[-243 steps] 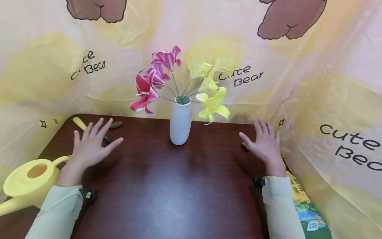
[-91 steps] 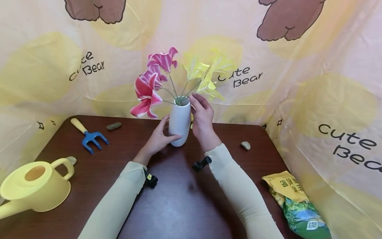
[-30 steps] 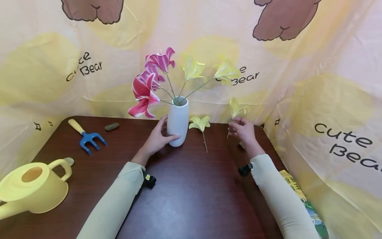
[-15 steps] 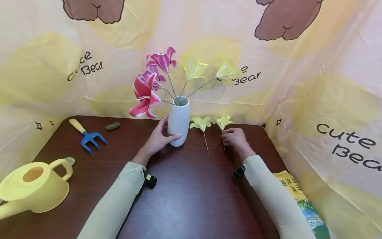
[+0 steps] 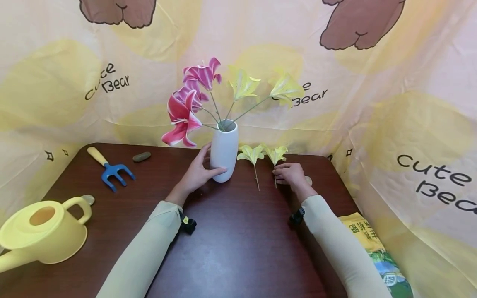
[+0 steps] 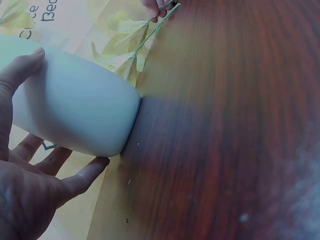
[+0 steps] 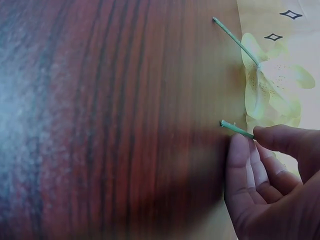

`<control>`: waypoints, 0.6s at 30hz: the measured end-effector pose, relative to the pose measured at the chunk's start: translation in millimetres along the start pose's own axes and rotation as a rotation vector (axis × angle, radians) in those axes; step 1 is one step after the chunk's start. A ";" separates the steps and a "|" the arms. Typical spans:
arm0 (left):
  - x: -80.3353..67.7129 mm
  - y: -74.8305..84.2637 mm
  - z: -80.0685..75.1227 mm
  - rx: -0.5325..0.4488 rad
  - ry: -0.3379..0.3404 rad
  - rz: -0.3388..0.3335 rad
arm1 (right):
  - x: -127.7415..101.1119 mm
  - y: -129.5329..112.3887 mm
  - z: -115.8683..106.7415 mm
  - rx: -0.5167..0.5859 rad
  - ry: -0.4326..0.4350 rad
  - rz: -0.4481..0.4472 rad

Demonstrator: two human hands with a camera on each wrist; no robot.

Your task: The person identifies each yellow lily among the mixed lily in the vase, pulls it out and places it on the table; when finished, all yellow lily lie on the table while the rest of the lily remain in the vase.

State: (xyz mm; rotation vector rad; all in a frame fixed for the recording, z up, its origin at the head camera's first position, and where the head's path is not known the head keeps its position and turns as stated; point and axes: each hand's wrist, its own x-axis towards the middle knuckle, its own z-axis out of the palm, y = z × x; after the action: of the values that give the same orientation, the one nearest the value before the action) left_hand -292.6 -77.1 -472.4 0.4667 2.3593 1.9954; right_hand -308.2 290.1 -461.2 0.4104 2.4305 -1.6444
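My left hand [image 5: 195,176] grips the lower part of a white vase [image 5: 224,155], thumb in front and fingers round its left side. The vase stands upright with several pink lilies [image 5: 180,114] leaning left and two yellow lilies [image 5: 244,85] leaning right. To its right, a loose yellow lily [image 5: 251,154] lies on the table. Beside that one, my right hand [image 5: 292,176] pinches the stem of another yellow lily [image 5: 275,154]. In the right wrist view, this stem's cut end [image 7: 235,128] sticks out between thumb and forefinger, low over the tabletop.
On the left are a yellow watering can [image 5: 48,236], a blue hand fork [image 5: 115,171] and a dark stone [image 5: 142,157]. A pale stone [image 5: 88,199] sits behind the can's handle, another [image 5: 308,180] behind my right hand. A fertilizer bag [image 5: 376,248] lies at right.
My hands were spread apart at first; the left now holds the vase. Two yellow lilies have come out of it. My right hand has brought the second down and leftward beside the first.
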 end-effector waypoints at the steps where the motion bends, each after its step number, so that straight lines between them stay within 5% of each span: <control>1: -0.3 1.1 0.2 -0.002 -0.003 -0.006 | -0.5 0.2 -0.1 0.004 0.005 0.003; 9: -5.3 19.7 -0.3 0.004 -0.025 -0.057 | -8.8 -6.7 -4.1 0.070 0.069 -0.015; 14: -3.1 10.5 0.5 -0.004 -0.020 -0.052 | -17.5 -33.4 -3.4 0.189 0.073 -0.162; 18: -1.0 1.5 0.8 -0.007 -0.008 -0.028 | -26.6 -69.9 6.4 0.387 0.012 -0.291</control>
State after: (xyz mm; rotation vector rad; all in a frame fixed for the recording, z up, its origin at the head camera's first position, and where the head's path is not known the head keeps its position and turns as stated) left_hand -291.1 -76.3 -471.2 0.4383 2.3404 1.9859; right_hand -305.7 256.3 -394.3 0.1174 2.2590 -2.2500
